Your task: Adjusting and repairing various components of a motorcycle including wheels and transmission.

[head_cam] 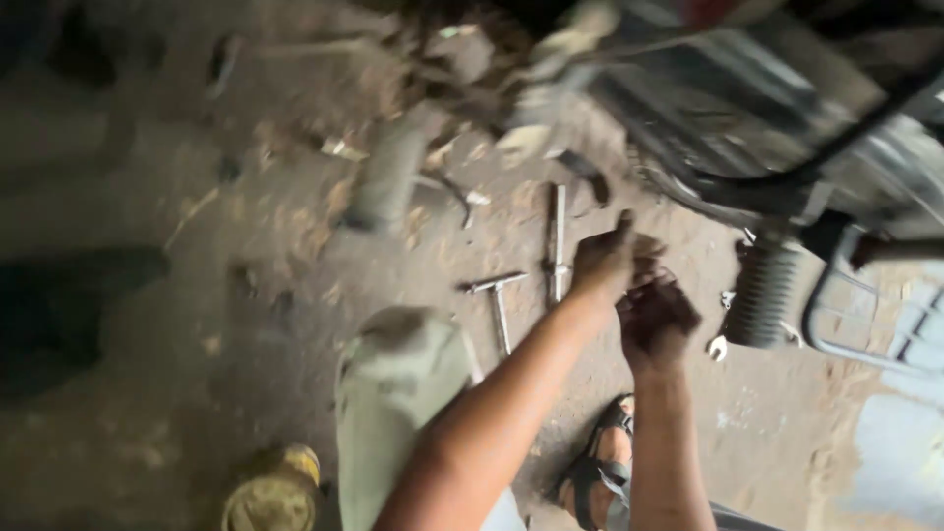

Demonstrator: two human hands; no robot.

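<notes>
Both forearms meet beside the footpeg (765,293); left hand (602,261) and right hand (654,317) grips unreadable through blur; anything small held may drop onto dirt.

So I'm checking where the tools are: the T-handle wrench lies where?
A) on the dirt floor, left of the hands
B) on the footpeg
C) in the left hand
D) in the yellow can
A: the T-handle wrench lies flat on the floor, left of both hands, which touch neither it nor the other tool.

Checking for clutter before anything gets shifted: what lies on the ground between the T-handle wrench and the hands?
In the head view, a long metal rod tool lies on the dirt between the T-handle wrench and the left hand; the right hand is just beyond.
</notes>
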